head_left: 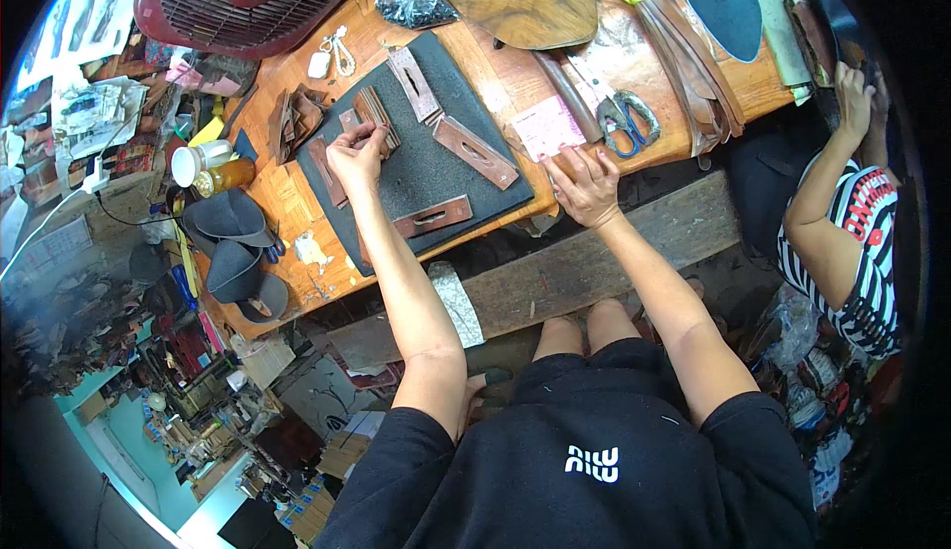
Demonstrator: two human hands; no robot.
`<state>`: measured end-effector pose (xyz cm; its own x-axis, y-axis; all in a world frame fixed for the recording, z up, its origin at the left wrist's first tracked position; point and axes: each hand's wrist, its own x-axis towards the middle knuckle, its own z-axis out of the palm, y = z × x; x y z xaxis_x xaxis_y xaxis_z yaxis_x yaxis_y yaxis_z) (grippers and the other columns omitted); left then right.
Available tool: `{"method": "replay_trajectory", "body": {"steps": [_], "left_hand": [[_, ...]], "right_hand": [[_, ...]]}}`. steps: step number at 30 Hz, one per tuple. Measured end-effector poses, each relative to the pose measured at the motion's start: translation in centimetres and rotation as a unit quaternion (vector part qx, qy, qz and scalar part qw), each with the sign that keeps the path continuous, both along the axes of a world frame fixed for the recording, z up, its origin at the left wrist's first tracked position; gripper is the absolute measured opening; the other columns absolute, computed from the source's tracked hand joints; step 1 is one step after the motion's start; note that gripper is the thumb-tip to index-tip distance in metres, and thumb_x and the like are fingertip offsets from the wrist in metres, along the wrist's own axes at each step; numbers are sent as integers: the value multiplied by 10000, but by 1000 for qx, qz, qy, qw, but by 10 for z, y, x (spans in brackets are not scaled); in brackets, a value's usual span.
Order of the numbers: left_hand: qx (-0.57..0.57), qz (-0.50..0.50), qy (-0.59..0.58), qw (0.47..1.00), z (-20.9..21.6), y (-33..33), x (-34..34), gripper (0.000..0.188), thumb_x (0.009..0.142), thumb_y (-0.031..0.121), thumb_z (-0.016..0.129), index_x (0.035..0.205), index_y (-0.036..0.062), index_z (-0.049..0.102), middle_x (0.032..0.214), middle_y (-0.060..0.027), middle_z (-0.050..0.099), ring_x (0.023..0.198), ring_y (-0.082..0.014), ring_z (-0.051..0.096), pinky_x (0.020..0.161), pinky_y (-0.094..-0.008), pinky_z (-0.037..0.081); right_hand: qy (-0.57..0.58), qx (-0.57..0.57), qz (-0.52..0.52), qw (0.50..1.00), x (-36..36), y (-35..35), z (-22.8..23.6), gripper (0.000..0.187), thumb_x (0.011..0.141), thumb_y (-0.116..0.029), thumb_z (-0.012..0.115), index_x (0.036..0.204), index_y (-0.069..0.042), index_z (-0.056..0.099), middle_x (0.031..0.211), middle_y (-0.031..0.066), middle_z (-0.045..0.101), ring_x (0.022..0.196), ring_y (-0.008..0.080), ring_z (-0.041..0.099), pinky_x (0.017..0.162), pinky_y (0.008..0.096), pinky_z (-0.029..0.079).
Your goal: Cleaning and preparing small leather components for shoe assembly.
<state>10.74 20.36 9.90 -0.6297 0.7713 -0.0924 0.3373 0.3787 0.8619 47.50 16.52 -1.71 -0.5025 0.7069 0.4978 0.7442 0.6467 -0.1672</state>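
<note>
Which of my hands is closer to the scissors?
Right. Your right hand is just below and left of the scissors; your left hand is over the black mat, much farther left.

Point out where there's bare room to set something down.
The black mat is bare centrally, between the slotted strips and the left hand. Wooden tabletop is bare between the mat and the dark grey curved pieces. To the right, scissors and brown straps crowd it.

Looks matt on the dark rectangular mat (421, 177) beneath the left hand (356, 161), glossy on the long brown leather strips (688, 65) beyond the right hand (586, 190).
</note>
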Motion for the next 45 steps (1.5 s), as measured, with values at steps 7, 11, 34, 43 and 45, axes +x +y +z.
{"method": "replay_trajectory", "body": {"steps": [7, 11, 34, 43, 45], "left_hand": [[-5, -7, -7, 1000, -1, -1, -3, 192, 769, 39, 833, 893, -76, 742, 705, -70, 705, 553, -89, 630, 491, -210, 470], [-1, 0, -31, 1000, -1, -3, -6, 227, 778, 78, 841, 920, -71, 745, 721, -68, 711, 551, -85, 628, 483, -209, 473], [-18, 12, -60, 998, -3, -6, -10, 299, 777, 120, 877, 985, -54, 750, 851, -96, 758, 678, -101, 690, 527, -210, 508], [0, 17, -63, 998, -1, -7, -8, 278, 788, 90, 859, 979, -76, 744, 812, -101, 749, 636, -97, 671, 512, -208, 494], [-3, 13, -66, 998, 2, -6, -4, 270, 792, 79, 851, 973, -87, 739, 786, -103, 744, 621, -101, 666, 508, -208, 487]], "right_hand": [[3, -3, 0, 1000, 0, -1, -1, 475, 916, -370, 595, 1383, -297, 637, 1429, 29, 551, 1303, 183, 491, 1140, 463, 249], [6, 0, -1, 1000, 0, -1, -2, 478, 917, -370, 594, 1388, -296, 633, 1440, 30, 543, 1309, 184, 487, 1141, 463, 251], [6, -1, -4, 1000, 0, -1, -1, 426, 957, -374, 557, 1363, -289, 654, 1420, 26, 561, 1300, 175, 500, 1135, 452, 254], [5, 6, -3, 1000, -2, 0, -2, 428, 966, -390, 539, 1366, -287, 653, 1423, 28, 560, 1300, 174, 499, 1136, 457, 248], [3, 6, -5, 1000, -1, -1, -2, 431, 965, -389, 542, 1369, -287, 650, 1425, 29, 559, 1302, 174, 498, 1137, 457, 247]]}}
